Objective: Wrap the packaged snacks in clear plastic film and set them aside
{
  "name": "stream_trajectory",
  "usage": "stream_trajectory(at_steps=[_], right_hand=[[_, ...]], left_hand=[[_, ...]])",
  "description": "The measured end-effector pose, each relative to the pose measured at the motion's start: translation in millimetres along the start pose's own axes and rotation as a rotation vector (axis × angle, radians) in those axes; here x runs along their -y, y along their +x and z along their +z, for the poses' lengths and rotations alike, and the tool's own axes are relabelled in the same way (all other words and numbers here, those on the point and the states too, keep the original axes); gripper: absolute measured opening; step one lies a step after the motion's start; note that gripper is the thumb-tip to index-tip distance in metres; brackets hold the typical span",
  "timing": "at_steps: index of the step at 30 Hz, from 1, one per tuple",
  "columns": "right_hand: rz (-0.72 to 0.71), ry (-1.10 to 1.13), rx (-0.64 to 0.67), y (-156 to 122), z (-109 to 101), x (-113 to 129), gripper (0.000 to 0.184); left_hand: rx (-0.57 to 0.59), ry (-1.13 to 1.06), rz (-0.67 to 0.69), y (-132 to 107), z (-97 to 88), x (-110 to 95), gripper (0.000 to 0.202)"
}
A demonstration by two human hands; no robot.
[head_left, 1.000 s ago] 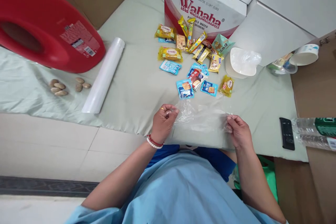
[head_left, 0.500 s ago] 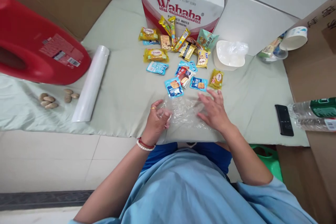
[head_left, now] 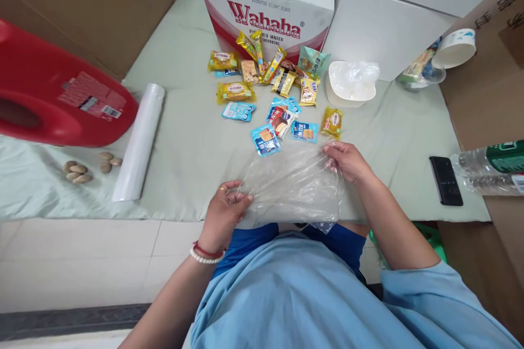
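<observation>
A clear plastic bag point(head_left: 292, 185) is stretched flat between my two hands over the near edge of the pale green cloth point(head_left: 192, 142). My left hand point(head_left: 224, 211) pinches its near left corner, and my right hand point(head_left: 346, 159) pinches its far right corner. Just beyond the bag lie several small snack packets point(head_left: 272, 87), blue, yellow and red, scattered in front of a white and red Wahaha box point(head_left: 266, 11).
A white roll of bags point(head_left: 139, 142) and some nuts point(head_left: 77, 170) lie to the left, beside a big red jug point(head_left: 53, 103). A white tub point(head_left: 352, 83) sits right of the snacks. A black phone point(head_left: 445, 180), water bottles point(head_left: 489, 166) and a tape roll point(head_left: 454, 48) are at the right.
My right hand lifted from pressing the bag and took its far right corner. My left hand drew back toward me. The bag now lies spread out between them.
</observation>
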State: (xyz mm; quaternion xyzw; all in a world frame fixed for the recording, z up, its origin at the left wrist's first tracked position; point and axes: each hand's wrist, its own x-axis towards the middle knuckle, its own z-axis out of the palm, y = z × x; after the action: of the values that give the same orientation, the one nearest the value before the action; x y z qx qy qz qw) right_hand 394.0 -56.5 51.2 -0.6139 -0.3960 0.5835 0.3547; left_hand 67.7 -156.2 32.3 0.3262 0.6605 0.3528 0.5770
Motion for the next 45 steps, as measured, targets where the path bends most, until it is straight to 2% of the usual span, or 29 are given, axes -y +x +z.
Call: stream_trajectory(at_steps=[2,3,5,6,7,8,9,10,11,12,14,15,16,19,20,21,22,23,25,26,28,30,33,35,37,39,42,44,45], right_hand=[[-0.016,-0.067,-0.006,5.0,-1.5,-5.4,0.047],[-0.028,-0.108,-0.002,7.5,-0.7,-6.8,0.046],[-0.067,-0.204,0.023,12.7,3.5,-6.8,0.042],[-0.099,-0.263,0.041,15.6,6.7,-5.4,0.04],[-0.138,-0.323,0.062,18.7,10.4,-3.6,0.037],[-0.182,-0.377,0.088,22.0,14.4,-1.5,0.036],[-0.223,-0.42,0.122,25.7,18.3,0.3,0.035],[-0.255,-0.448,0.164,29.7,21.3,1.9,0.034],[-0.271,-0.466,0.215,34.0,22.8,3.0,0.034],[-0.27,-0.478,0.263,38.6,22.0,3.8,0.034],[-0.259,-0.501,0.264,47.2,11.0,5.2,0.036],[-0.271,-0.521,0.179,49.9,1.2,6.2,0.037],[-0.303,-0.551,0.029,50.7,-10.5,7.5,0.037],[-0.45,-0.678,-0.546,35.0,-38.8,10.1,0.032],[-0.496,-0.723,-0.661,23.5,-40.1,9.1,0.03],[-0.546,-0.766,-0.701,9.8,-35.9,6.1,0.029],[-0.599,-0.804,-0.657,-5.1,-26.5,0.8,0.027],[-0.668,-0.842,-0.538,-20.1,-13.5,-6.7,0.028],[-0.803,-0.937,-0.19,-46.0,15.1,-26.7,0.031],[-0.818,-0.982,-0.057,-55.2,26.1,-37.3,0.035],[-0.796,-1.025,0.092,-64.3,34.6,-53.4,0.04],[-0.745,-0.997,0.143,-61.3,26.4,-55.3,0.037],[-0.679,-0.96,0.113,-37.7,9.7,-27.0,0.033],[-0.693,-1.001,0.033,-12.9,15.2,2.9,0.035],[-0.772,-1.048,0.038,14.4,39.2,29.2,0.036],[-0.851,-1.082,0.15,39.0,75.0,43.7,0.036],[-0.93,-1.163,0.399,65.1,123.3,41.6,0.035],[-0.947,-1.236,0.512,79.1,135.4,32.6,0.037],[-0.945,-1.271,0.521,87.1,133.7,29.1,0.039]], left_hand=[[-0.146,0.226,0.104,-12.2,-12.5,6.0,0.072],[-0.274,0.356,0.223,-19.2,-17.5,6.4,0.07],[-0.534,0.571,0.591,-33.3,-21.5,0.3,0.058],[-0.587,0.64,0.798,-39.0,-19.3,-5.9,0.049],[-0.548,0.682,0.99,-42.7,-14.2,-13.3,0.041],[-0.433,0.713,1.149,-43.5,-6.3,-21.0,0.034],[-0.252,0.745,1.25,-40.6,3.7,-28.0,0.031],[-0.052,0.783,1.295,-33.7,14.9,-33.4,0.03],[0.083,0.838,1.288,-23.1,26.2,-36.4,0.028],[0.147,0.904,1.248,-9.6,36.7,-37.0,0.028],[0.167,1.055,1.076,20.3,52.3,-31.3,0.035],[0.154,1.112,0.988,33.3,57.0,-26.0,0.042],[0.143,1.154,0.927,43.3,59.7,-20.1,0.047],[0.07,1.221,0.822,49.6,60.9,-3.2,0.057],[0.04,1.231,0.802,45.1,60.4,1.1,0.058],[0.012,1.235,0.785,38.9,59.9,4.5,0.059],[-0.008,1.234,0.774,32.4,59.3,7.0,0.059],[-0.017,1.229,0.771,26.6,58.4,8.8,0.058],[-0.032,1.211,0.77,20.5,54.7,10.3,0.059],[-0.046,1.201,0.765,20.7,51.3,10.1,0.059],[-0.069,1.186,0.747,26.4,42.2,8.6,0.06],[-0.061,1.187,0.741,34.3,32.0,7.2,0.061],[-0.024,1.208,0.765,37.8,22.4,9.2,0.061],[-0.022,1.221,0.774,31.8,21.4,14.1,0.061],[-0.02,1.231,0.783,21.7,22.2,20.9,0.06],[-0.023,1.234,0.795,11.4,22.5,27.8,0.06],[-0.029,1.23,0.808,1.9,20.1,35.6,0.06],[-0.029,1.234,0.811,0.2,17.8,38.3,0.06],[-0.027,1.238,0.811,0.5,16.8,38.6,0.06]])
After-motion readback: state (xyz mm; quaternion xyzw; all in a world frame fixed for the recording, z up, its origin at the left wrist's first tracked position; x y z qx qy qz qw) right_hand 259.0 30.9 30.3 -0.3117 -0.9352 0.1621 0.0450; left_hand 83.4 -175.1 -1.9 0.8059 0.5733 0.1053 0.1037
